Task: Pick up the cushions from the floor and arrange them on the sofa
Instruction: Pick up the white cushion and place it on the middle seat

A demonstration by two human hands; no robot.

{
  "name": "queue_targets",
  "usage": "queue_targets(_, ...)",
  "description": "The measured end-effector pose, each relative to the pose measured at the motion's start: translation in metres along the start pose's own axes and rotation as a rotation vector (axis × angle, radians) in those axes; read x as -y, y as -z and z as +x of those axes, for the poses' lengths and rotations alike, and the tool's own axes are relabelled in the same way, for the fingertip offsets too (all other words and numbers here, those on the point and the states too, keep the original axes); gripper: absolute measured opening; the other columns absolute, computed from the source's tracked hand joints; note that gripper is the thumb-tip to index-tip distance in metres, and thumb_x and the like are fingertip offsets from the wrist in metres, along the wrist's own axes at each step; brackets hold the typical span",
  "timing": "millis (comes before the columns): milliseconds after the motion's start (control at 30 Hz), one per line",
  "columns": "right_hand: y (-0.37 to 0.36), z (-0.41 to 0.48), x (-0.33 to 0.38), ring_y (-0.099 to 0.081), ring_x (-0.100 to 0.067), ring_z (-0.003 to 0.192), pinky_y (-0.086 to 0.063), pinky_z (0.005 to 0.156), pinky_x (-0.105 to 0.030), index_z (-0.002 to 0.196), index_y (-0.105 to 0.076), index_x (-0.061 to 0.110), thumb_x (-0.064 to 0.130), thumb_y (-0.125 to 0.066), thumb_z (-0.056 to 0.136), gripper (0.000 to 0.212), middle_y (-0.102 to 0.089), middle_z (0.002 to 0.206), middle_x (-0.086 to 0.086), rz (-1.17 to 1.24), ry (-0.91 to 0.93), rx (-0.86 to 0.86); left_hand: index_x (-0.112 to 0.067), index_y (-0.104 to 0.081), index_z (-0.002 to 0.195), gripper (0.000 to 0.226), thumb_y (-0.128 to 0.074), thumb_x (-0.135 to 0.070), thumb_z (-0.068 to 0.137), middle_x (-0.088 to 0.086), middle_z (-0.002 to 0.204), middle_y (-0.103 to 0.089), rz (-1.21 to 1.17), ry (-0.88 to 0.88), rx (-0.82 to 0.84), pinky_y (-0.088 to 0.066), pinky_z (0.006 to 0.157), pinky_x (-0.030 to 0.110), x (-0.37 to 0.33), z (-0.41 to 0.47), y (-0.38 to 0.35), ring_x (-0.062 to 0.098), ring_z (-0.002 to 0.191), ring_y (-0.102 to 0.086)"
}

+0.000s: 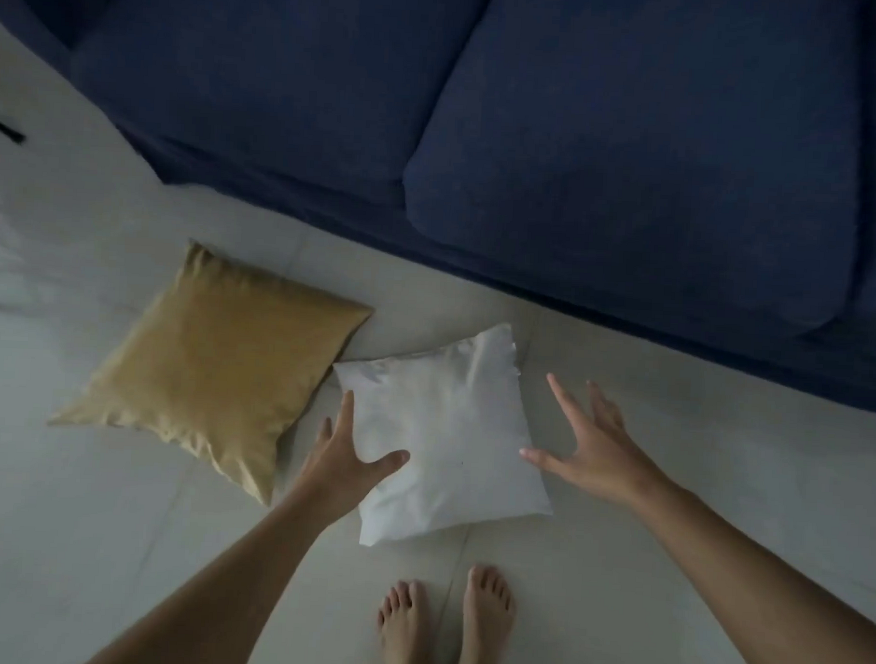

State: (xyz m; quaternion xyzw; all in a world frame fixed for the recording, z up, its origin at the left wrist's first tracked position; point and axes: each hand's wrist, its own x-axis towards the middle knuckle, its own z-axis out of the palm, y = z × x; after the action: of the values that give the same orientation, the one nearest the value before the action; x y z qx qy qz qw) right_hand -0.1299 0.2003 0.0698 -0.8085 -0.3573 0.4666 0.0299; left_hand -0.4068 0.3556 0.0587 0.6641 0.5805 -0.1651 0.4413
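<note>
The sofa [584, 162] is cut off at the top and right edges, so only two dark blue seat pads are seen. The scene is dim. A white cushion [451, 433] lies on the tiled floor [65, 541] just before the sofa's front edge, its upper left corner touching a gold cushion [213, 367]. The left hand [342, 458] is laid on the white cushion's left edge, grip spread. The right hand [591, 449] is held at its right edge, fingers splayed; contact cannot be told. Bare feet [448, 628] are seen below.
</note>
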Motion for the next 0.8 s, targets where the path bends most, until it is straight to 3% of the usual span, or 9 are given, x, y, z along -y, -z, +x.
queue_targets(133,-0.067,0.082,-0.032,0.015,-0.037,0.152,-0.018,0.119,-0.059,0.147,0.014,0.060,0.072,-0.068,0.073,0.111,0.022,0.165,-0.011,-0.017,-0.010,0.047,-0.046,0.010,0.159,0.130,-0.080,-0.069,0.068,0.007,0.170,-0.015,-0.044,0.056,0.069,-0.037,0.115,0.052,0.061,0.076,-0.051,0.033,0.154,-0.021)
queue_targets(233,-0.105,0.146,-0.055,0.011,-0.039,0.152,-0.020,0.119,-0.059,0.146,0.014,0.062,0.065,-0.078,0.069,0.120,0.021,0.165,-0.013,-0.002,-0.035,0.064,-0.053,0.019,0.153,0.146,-0.083,-0.076,0.051,0.010,0.162,-0.031,-0.083,0.112,0.108,-0.050,0.099,0.046,0.098,0.135,-0.082,0.038,0.141,-0.041)
queue_targets(333,-0.137,0.202,-0.067,0.000,-0.037,0.153,-0.024,0.119,-0.055,0.142,0.016,0.067,0.058,-0.085,0.065,0.128,0.019,0.165,-0.013,0.043,-0.007,0.081,-0.056,0.031,0.146,0.155,-0.093,-0.061,0.053,0.012,0.162,-0.028,-0.180,0.163,0.117,-0.049,0.090,0.043,0.123,0.185,-0.110,0.041,0.139,-0.042)
queue_targets(400,-0.154,0.228,-0.070,-0.014,-0.037,0.151,-0.027,0.118,-0.044,0.143,0.018,0.064,0.051,-0.089,0.063,0.134,0.005,0.165,-0.016,0.057,0.014,0.088,-0.057,0.036,0.143,0.159,-0.097,-0.048,0.056,0.006,0.168,-0.014,-0.266,0.185,0.139,-0.049,0.097,0.051,0.132,0.206,-0.127,0.040,0.148,-0.029)
queue_targets(467,-0.162,0.242,-0.071,-0.032,-0.038,0.142,-0.034,0.111,-0.039,0.148,0.018,0.056,0.045,-0.090,0.064,0.137,-0.017,0.155,-0.019,0.061,0.029,0.091,-0.060,0.034,0.143,0.163,-0.100,-0.042,0.051,0.000,0.168,-0.011,-0.322,0.173,0.157,-0.052,0.092,0.054,0.131,0.214,-0.134,0.041,0.150,-0.025)
queue_targets(600,-0.146,0.225,-0.058,-0.040,-0.038,0.134,-0.040,0.106,-0.040,0.153,0.012,0.050,0.036,-0.088,0.069,0.131,-0.026,0.145,-0.015,0.050,0.063,0.045,-0.046,0.012,0.158,0.155,-0.100,-0.030,0.053,0.005,0.161,-0.034,-0.280,0.023,0.085,-0.039,0.114,0.049,0.112,0.206,-0.118,0.033,0.144,-0.038)
queue_targets(700,-0.107,0.171,-0.038,-0.037,-0.037,0.138,-0.039,0.108,-0.042,0.153,0.010,0.050,0.035,-0.087,0.069,0.130,-0.021,0.152,-0.011,0.085,0.071,0.026,-0.042,0.004,0.161,0.150,-0.101,-0.029,0.054,0.002,0.159,-0.037,-0.242,-0.041,0.085,-0.038,0.114,0.042,0.077,0.160,-0.079,0.029,0.143,-0.039)
queue_targets(800,-0.049,0.093,-0.014,-0.038,-0.033,0.137,-0.040,0.108,-0.044,0.152,0.013,0.052,0.037,-0.087,0.069,0.131,-0.019,0.154,-0.007,0.127,0.066,0.029,-0.044,0.008,0.160,0.149,-0.100,-0.026,0.059,-0.002,0.158,-0.037,-0.187,-0.092,0.109,-0.039,0.108,0.037,0.028,0.093,-0.023,0.026,0.141,-0.041)
